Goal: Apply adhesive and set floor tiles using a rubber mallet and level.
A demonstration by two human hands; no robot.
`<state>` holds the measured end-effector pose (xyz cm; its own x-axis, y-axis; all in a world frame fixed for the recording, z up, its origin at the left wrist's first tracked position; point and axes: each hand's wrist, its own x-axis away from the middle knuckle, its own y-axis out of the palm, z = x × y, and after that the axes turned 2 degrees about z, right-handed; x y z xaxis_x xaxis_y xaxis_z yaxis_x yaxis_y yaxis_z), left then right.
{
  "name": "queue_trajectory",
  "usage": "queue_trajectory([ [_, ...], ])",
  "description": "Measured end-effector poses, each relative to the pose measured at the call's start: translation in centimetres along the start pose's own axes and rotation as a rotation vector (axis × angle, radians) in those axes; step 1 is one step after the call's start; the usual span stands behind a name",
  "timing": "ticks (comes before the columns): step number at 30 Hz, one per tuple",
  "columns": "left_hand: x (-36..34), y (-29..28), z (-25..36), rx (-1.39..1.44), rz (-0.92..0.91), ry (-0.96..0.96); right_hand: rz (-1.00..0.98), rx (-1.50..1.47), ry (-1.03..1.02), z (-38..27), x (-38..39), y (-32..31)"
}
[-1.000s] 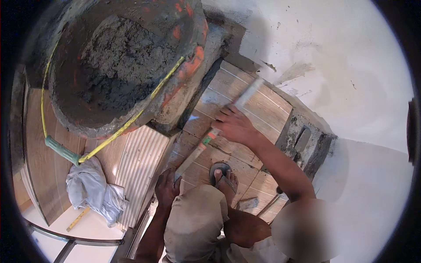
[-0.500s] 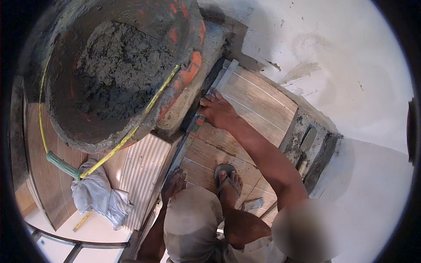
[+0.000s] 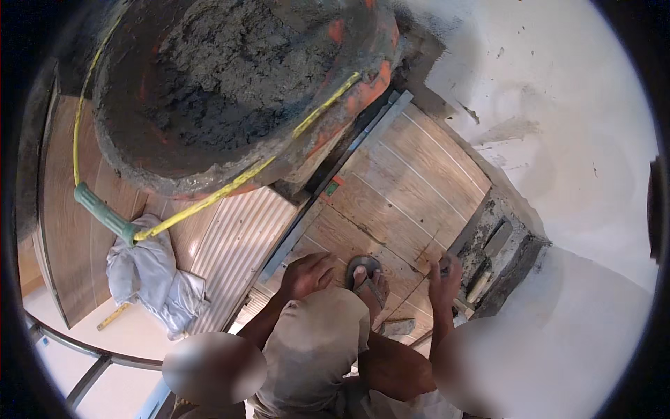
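My left hand [image 3: 307, 275] hovers over the wood-look tiles beside my knee, its fingers loosely stretched and nothing seen in them. Off to the right, my right hand [image 3: 444, 278] is raised above the tiles with its fingers bent but apart; no held thing shows. Between that hand and the wall lies a trowel [image 3: 497, 239] with a light wooden handle. A long grey metal straightedge [image 3: 372, 130] runs along the left edge of the wood-look tiles [image 3: 398, 185]. Against it sits a small red-and-green spirit level [image 3: 333, 187], untouched by either hand.
A large mortar-caked tub [image 3: 209, 183] of wet grey mortar [image 3: 244, 63] stands at upper left, with a yellow rope and green grip [image 3: 105, 211]. Below it are a grey cloth [image 3: 148, 269] and a ribbed step [image 3: 241, 244]. A white wall [image 3: 558, 140] bounds the right.
My right hand has left the straightedge and drawn back right, near the trowel. My left hand has come off the straightedge's near end and moved right, over the tiles. The view has shifted.
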<state>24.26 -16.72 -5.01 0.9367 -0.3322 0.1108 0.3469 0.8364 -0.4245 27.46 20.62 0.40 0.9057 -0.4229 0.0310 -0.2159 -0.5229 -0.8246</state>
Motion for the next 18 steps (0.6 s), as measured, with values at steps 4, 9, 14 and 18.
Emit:
queue_trajectory([
  [4,-2.9,3.3,0.7,0.415,-0.079,-0.177,0.144,0.187,0.266,9.0,8.6,-4.4],
  [9,-8.9,3.4,4.5,-0.371,-0.03,0.363,0.239,0.43,0.35,14.3,14.0,-6.6],
  [14,-11.3,3.9,3.3,-0.449,-0.042,0.413,0.286,0.386,0.467,13.4,16.3,-5.6],
  [18,-13.4,5.6,3.1,-0.477,-0.119,0.456,0.228,0.508,0.715,15.8,23.0,-3.0],
])
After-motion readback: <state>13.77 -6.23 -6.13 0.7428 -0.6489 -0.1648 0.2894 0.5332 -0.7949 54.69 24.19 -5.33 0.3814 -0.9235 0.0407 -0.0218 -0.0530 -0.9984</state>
